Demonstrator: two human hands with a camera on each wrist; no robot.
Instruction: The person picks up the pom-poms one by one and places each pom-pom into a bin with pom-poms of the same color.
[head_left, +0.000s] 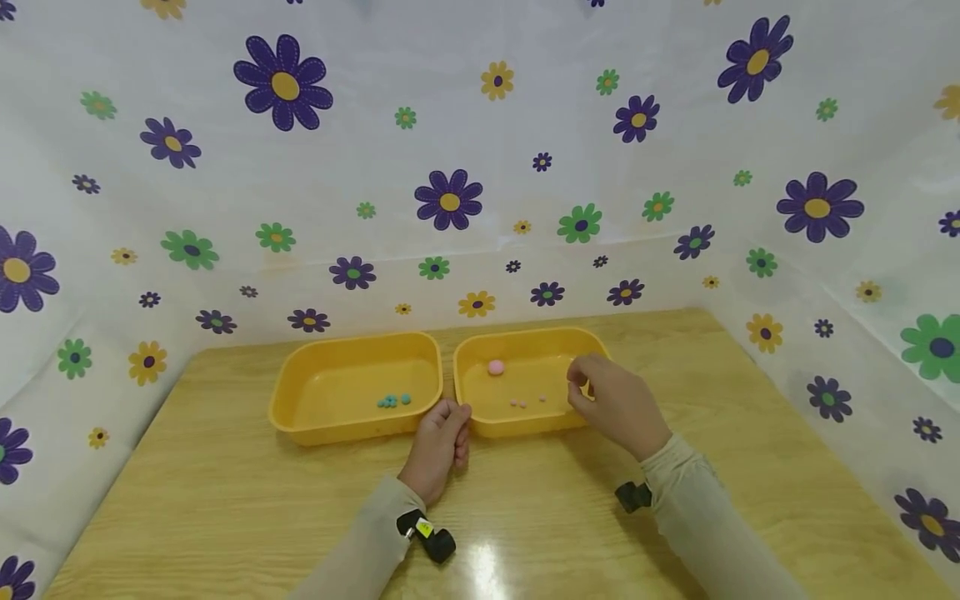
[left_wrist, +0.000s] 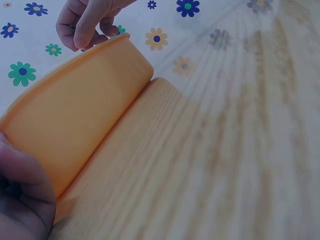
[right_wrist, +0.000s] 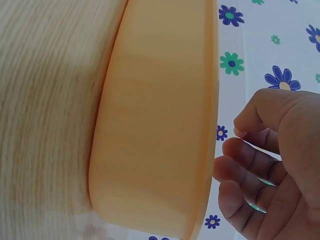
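Observation:
Two yellow plastic trays stand side by side. My left hand [head_left: 438, 446], fingers curled, grips the front left corner of the right tray [head_left: 517, 427] with the thumb at its rim. Close over that tray's right end, my right hand [head_left: 618, 404] bends its fingers, thumb and index tips near each other. I cannot tell whether a small thing is between those tips. Inside the right tray are one larger pink ball [head_left: 496, 367] and three tiny pink balls [head_left: 522, 404]. The left tray [head_left: 337, 435] contains several small teal balls [head_left: 392, 402] near its front right.
The trays rest on a light wood-grain table [head_left: 247, 500]. A white cloth [head_left: 487, 133] printed with flowers surrounds the table at the back and sides. Black wrist cameras are strapped over both sleeves.

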